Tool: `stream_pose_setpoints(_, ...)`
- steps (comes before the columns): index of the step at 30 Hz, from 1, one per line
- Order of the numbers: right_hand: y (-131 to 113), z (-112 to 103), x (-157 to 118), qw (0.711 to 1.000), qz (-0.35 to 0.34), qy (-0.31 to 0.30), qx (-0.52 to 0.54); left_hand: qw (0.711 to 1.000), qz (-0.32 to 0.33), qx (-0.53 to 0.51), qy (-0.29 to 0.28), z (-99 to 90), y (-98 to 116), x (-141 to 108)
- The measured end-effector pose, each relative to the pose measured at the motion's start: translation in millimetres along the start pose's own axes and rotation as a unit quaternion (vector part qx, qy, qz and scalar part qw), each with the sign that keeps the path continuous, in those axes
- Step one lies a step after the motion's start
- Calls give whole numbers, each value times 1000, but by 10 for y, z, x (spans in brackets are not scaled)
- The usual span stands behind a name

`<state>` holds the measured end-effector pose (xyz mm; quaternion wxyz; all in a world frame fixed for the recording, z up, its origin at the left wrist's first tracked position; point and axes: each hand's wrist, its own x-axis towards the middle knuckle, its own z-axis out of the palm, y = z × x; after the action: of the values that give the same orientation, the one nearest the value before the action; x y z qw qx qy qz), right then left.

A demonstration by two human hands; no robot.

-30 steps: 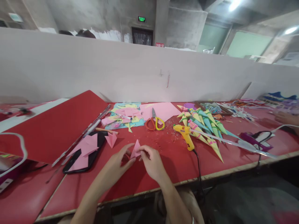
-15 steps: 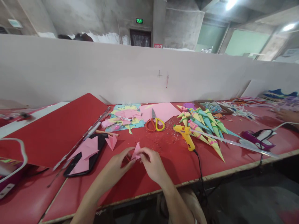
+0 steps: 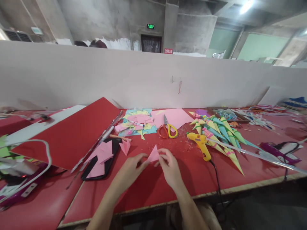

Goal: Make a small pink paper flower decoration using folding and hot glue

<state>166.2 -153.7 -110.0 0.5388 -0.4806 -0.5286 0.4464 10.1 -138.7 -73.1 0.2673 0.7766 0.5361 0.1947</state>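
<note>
Between my two hands is a small folded piece of pink paper (image 3: pixel 153 154), its point facing up and away from me. My left hand (image 3: pixel 134 166) pinches its left corner between thumb and fingers. At its right edge, the thumb and fingers of my right hand (image 3: pixel 169 165) close on the paper too. A second folded pink paper piece (image 3: pixel 125 147) lies just beyond my left hand. Further left, several pink paper pieces (image 3: pixel 103 154) rest on a black phone (image 3: pixel 110 163). Scissors (image 3: pixel 168 129) with one red and one yellow handle lie beyond my hands.
A yellow glue gun (image 3: pixel 200 145) with a long clear stick lies to the right, its cord over the table edge. Behind it are piled paper cones (image 3: pixel 222 127). Paper scraps (image 3: pixel 137 123) lie at the back, a red board (image 3: pixel 79 134) at left, a purple power strip (image 3: pixel 279 153) far right.
The view has swung left, so everything sits further right. The pink paper now shows a wider face, and my right fingers have shifted to its right edge.
</note>
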Motion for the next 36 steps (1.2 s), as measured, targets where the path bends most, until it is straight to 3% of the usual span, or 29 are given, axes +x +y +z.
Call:
stream_pose_setpoints(4, -3, 1, -8, 1000, 7, -11, 7, 999, -8, 32, 3, 78, 14, -11)
stream_pose_setpoints(7, 18, -4, 3, 999, 1, -42, 14, 1000, -7, -14, -1, 100, 19, -27)
stream_pose_setpoints(10, 46, -14, 9, 997, 3, -72, -37, 998, 3, -65, -24, 121, 16, -31)
stream_pose_setpoints(16, -13, -51, -25, 987, 11, -70, -144, 997, 11, -69, -35, 168, -35, -61)
stream_pose_setpoints(22, -191, -179, -14, 985, -14, -135, -109, 996, 36, -68, -36, 115, -13, -102)
stream_pose_setpoints(29, -189, -203, -20, 990, -12, -97, -103, 999, 48, 10, -10, 105, -86, -105)
stream_pose_setpoints(36, -174, -224, -35, 986, -11, -154, -68, 998, 53, -41, -11, 76, -61, -141)
